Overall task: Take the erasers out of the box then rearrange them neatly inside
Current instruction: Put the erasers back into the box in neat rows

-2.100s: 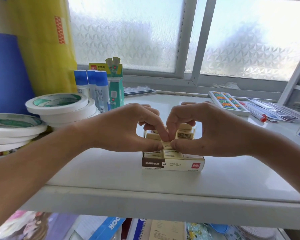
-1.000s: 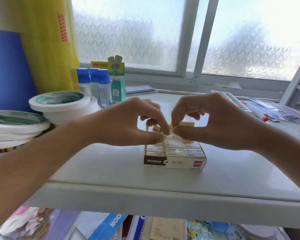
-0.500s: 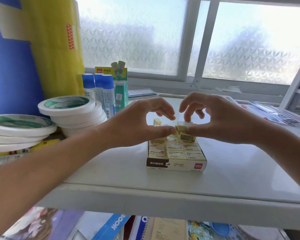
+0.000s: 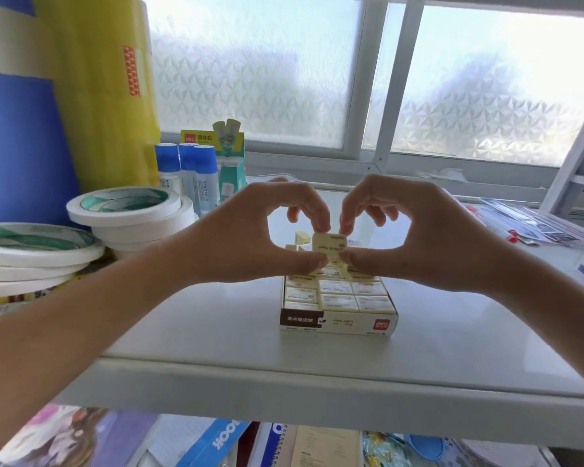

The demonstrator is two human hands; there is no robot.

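A white shelf point(image 4: 216, 335) carries stacked rolls of white tape point(image 4: 129, 210) at the left, with blue-capped glue sticks point(image 4: 196, 173) and a green display carton point(image 4: 231, 163) behind them, in front of rolls of blue and yellow paper point(image 4: 81, 79). To the right lie packaged pens point(image 4: 520, 227), and frosted window panes point(image 4: 267, 69) fill the background. Books and notebooks show on the level beneath the shelf.

The eraser box point(image 4: 338, 323) sits open near the middle of the shelf, its front rows filled with cream erasers point(image 4: 338, 294) lying flat and close together. A few loose pieces stand crooked at the far end, partly hidden behind the hands.

Both forearms reach in from the lower corners and meet above the box's rear half. The left hand point(image 4: 250, 241) and the right hand point(image 4: 429, 237) are both curled, each pinching the same single eraser point(image 4: 329, 244) between thumb below and forefinger above. That eraser is held upright, its printed face toward the camera, just above the packed rows.
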